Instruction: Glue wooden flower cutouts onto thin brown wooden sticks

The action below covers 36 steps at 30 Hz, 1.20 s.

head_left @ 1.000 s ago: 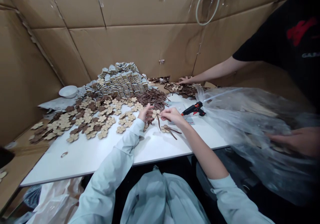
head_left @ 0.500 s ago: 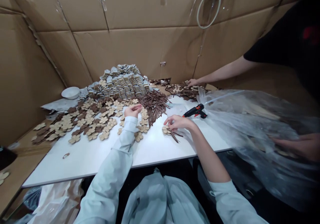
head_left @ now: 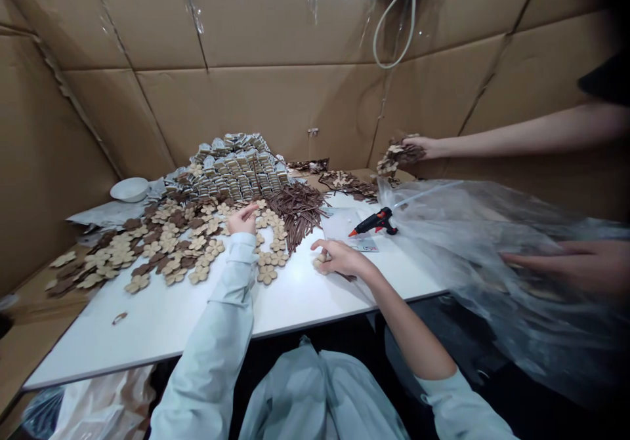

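My left hand (head_left: 243, 220) is over the right side of the loose flower cutouts (head_left: 168, 243), beige and dark brown. Its fingers stretch forward, with a beige flower (head_left: 260, 204) just past the tips; contact is unclear. My right hand (head_left: 339, 257) curls low over the white table, fingers closed on a beige flower cutout (head_left: 319, 263) that they partly hide. Thin brown strips show a little from under that hand. Between and beyond my hands lies a heap of brown strips (head_left: 300, 207). A black and orange glue gun (head_left: 375, 221) rests right of it.
Stacked small packets (head_left: 236, 168) and a white bowl (head_left: 129, 189) stand at the back left. At right, another person's hand (head_left: 418, 146) lifts a clump of brown and beige pieces, their other hand at a clear plastic bag (head_left: 457, 237). Cardboard walls (head_left: 290, 99) surround the table.
The view has shifted slightly. My right hand has closed over the beige flower, covering more of it and the strips. The other person has raised a clump of pieces from the back pile.
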Each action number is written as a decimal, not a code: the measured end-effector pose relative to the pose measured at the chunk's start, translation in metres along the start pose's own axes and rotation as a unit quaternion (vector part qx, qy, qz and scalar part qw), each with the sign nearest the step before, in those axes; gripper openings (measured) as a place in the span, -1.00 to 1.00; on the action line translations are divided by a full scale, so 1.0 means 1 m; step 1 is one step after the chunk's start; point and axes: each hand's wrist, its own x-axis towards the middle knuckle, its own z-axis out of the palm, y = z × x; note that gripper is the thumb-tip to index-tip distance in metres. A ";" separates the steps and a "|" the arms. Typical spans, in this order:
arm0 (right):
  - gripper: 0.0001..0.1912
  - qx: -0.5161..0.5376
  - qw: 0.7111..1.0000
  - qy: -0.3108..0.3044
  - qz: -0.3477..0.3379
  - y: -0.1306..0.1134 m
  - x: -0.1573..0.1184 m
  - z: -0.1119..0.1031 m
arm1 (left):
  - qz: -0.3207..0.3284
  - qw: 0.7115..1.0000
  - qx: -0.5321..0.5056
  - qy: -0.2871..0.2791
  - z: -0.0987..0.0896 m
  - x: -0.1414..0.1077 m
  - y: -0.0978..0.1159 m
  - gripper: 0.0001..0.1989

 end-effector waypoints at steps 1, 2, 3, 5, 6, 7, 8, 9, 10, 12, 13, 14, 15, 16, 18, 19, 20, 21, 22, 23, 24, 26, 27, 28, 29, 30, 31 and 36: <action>-0.52 0.006 1.000 -0.009 0.001 0.002 0.000 0.001 | -0.002 1.000 0.014 -0.005 0.000 -0.001 0.001 -0.72; -0.54 0.008 1.000 -0.015 0.002 0.004 0.001 0.002 | -0.003 1.000 0.025 -0.008 0.001 -0.001 0.002 -0.72; -0.57 0.007 1.000 -0.016 0.000 0.006 0.001 0.002 | -0.003 0.999 0.031 -0.011 0.001 -0.002 0.002 -0.73; -0.61 0.003 1.000 -0.008 -0.010 0.010 0.001 0.000 | -0.004 0.999 0.030 -0.017 0.000 -0.002 0.001 -0.74; -0.64 0.002 1.000 0.000 -0.018 0.011 0.001 -0.002 | -0.006 0.999 0.027 -0.020 0.000 -0.002 0.000 -0.75; -0.67 0.000 1.000 0.006 -0.030 0.011 0.000 -0.005 | -0.007 0.999 0.025 -0.024 0.000 -0.002 0.000 -0.76; -0.70 -0.001 0.999 0.010 -0.044 0.010 -0.002 -0.007 | -0.007 0.999 0.025 -0.027 0.001 -0.002 -0.001 -0.76; -0.71 0.002 0.998 0.014 -0.060 0.009 -0.003 -0.009 | -0.007 0.999 0.026 -0.030 0.001 -0.002 -0.002 -0.77; -0.70 0.009 0.997 0.018 -0.075 0.007 -0.005 -0.011 | -0.008 0.999 0.027 -0.033 0.001 -0.003 -0.002 -0.77; -0.68 0.051 0.994 0.031 -0.090 0.002 -0.006 -0.012 | -0.008 0.999 0.025 -0.041 0.002 -0.005 -0.002 -0.77; -0.66 0.092 0.991 0.038 -0.089 0.000 -0.005 -0.011 | -0.010 0.999 0.023 -0.047 0.003 -0.006 -0.001 -0.77; -0.63 0.146 0.985 0.047 -0.084 -0.002 -0.004 -0.010 | -0.012 0.998 0.023 -0.053 0.004 -0.007 -0.001 -0.77; -0.59 0.210 0.973 0.057 -0.077 -0.004 -0.002 -0.008 | -0.016 0.998 0.025 -0.059 0.005 -0.008 0.000 -0.77; -0.55 0.275 0.956 0.072 -0.070 -0.005 0.001 -0.007 | -0.021 0.997 0.028 -0.065 0.005 -0.008 0.000 -0.77; -0.49 0.380 0.915 0.126 -0.055 -0.006 0.007 -0.008 | -0.031 0.996 0.032 -0.075 0.006 -0.009 -0.001 -0.78; -0.49 0.413 0.893 0.175 -0.047 -0.007 0.009 -0.011 | -0.033 0.996 0.031 -0.078 0.006 -0.009 -0.001 -0.77; -0.50 0.431 0.869 0.242 -0.038 -0.008 0.010 -0.014 | -0.033 0.996 0.031 -0.081 0.006 -0.009 -0.002 -0.77; -0.52 0.435 0.842 0.317 -0.030 -0.010 0.010 -0.018 | -0.032 0.996 0.031 -0.081 0.006 -0.009 -0.002 -0.78; -0.54 0.429 0.818 0.383 -0.026 -0.014 0.008 -0.021 | -0.032 0.996 0.033 -0.081 0.007 -0.009 -0.003 -0.78; -0.55 0.418 0.803 0.424 -0.029 -0.018 0.004 -0.024 | -0.033 0.996 0.034 -0.080 0.007 -0.009 -0.003 -0.78; -0.56 0.407 0.810 0.421 -0.044 -0.025 -0.001 -0.025 | -0.034 0.996 0.034 -0.079 0.007 -0.009 -0.004 -0.78; -0.54 0.383 0.890 0.214 -0.125 -0.040 -0.013 -0.025 | -0.037 0.995 0.031 -0.085 0.007 -0.009 -0.004 -0.79; -0.51 0.344 0.920 0.038 -0.183 -0.048 -0.018 -0.024 | -0.038 0.995 0.029 -0.089 0.008 -0.009 -0.005 -0.80; -0.49 0.274 0.929 -0.121 -0.219 -0.056 -0.021 -0.023 | -0.038 0.995 0.027 -0.093 0.008 -0.010 -0.006 -0.80; -0.52 0.211 0.933 -0.190 -0.222 -0.062 -0.023 -0.022 | -0.037 0.994 0.027 -0.096 0.008 -0.010 -0.007 -0.80; -0.58 0.166 0.946 -0.190 -0.204 -0.067 -0.022 -0.022 | -0.033 0.994 0.026 -0.097 0.009 -0.010 -0.007 -0.80; -0.66 0.137 0.962 -0.154 -0.179 -0.070 -0.020 -0.023 | -0.030 0.995 0.024 -0.096 0.009 -0.010 -0.008 -0.80; -0.80 0.099 0.955 -0.092 -0.264 -0.072 -0.002 -0.029 | -0.038 0.994 -0.002 -0.106 0.010 -0.012 -0.007 -0.84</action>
